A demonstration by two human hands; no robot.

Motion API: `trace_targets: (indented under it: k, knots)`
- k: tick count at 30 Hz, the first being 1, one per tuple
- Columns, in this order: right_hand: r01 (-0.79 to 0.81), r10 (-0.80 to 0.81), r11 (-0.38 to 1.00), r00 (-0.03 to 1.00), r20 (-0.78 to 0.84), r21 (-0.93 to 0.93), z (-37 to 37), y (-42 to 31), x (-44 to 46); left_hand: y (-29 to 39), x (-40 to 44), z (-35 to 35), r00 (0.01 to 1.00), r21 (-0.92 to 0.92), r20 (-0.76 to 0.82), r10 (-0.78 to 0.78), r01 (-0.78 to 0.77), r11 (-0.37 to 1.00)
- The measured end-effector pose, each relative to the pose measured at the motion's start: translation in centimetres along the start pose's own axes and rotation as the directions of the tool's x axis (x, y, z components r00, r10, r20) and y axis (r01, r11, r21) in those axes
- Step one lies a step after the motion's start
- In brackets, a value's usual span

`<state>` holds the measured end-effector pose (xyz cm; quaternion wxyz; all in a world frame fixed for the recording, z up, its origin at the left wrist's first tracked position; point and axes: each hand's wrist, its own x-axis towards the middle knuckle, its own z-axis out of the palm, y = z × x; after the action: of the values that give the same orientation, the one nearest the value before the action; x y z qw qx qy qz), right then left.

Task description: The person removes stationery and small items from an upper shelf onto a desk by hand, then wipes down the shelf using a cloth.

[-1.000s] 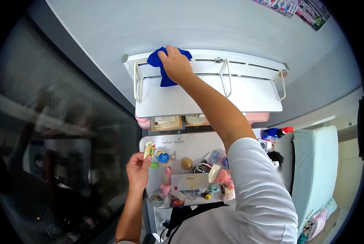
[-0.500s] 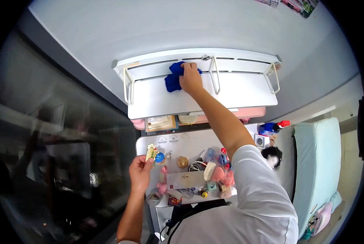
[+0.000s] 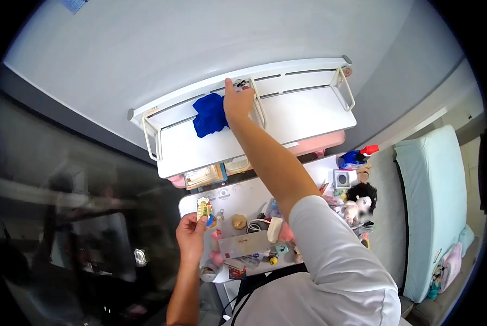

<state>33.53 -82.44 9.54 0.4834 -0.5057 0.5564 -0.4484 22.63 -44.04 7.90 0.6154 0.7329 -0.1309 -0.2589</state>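
My right hand (image 3: pixel 238 102) reaches up to the white shelf (image 3: pixel 303 111), thumb extended and apart from the fingers, by the white wire divider (image 3: pixel 258 103). Just past the fingertips is a small black-and-white item (image 3: pixel 241 83) at the back panel; I cannot tell if they touch it. A crumpled blue cloth (image 3: pixel 209 115) lies on the shelf left of this hand, its right edge against or behind the hand. Lower down, my left hand (image 3: pixel 191 234) pinches a small flat gold-coloured ornament (image 3: pixel 203 209) between thumb and fingers, above the desk.
On the desk (image 3: pixel 191 204) below are a translucent box (image 3: pixel 246 244), a round tan item (image 3: pixel 239 221), a white cable and pink items. A dark-haired doll (image 3: pixel 363 198) and a red-capped blue bottle (image 3: pixel 355 158) stand right. Dark glass (image 3: pixel 91 233) borders the left; a bed (image 3: pixel 431 212) lies right.
My right hand has come off the top of the blue cloth and moved to its right, toward the divider. The view has tilted. My left hand still pinches the ornament.
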Motion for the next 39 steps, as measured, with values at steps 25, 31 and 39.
trace_targets:
  k: [25,31,39]
  knots:
    - [0.221,-0.109,0.972,0.122,0.987,0.080,-12.3,-0.8,-6.9,3.1,1.8,3.6,0.989,-0.254,0.000,-0.145,0.140,0.957]
    - [0.466,0.155,0.865,0.105,0.982,-0.187,-22.5,0.9,-7.6,3.7,2.0,9.7,0.943,-0.265,0.308,-0.126,0.212,0.941]
    - [0.696,0.065,0.706,0.126,0.990,-0.135,-31.0,-0.4,-3.6,4.5,0.7,18.6,0.876,-0.164,0.451,-0.170,0.269,0.949]
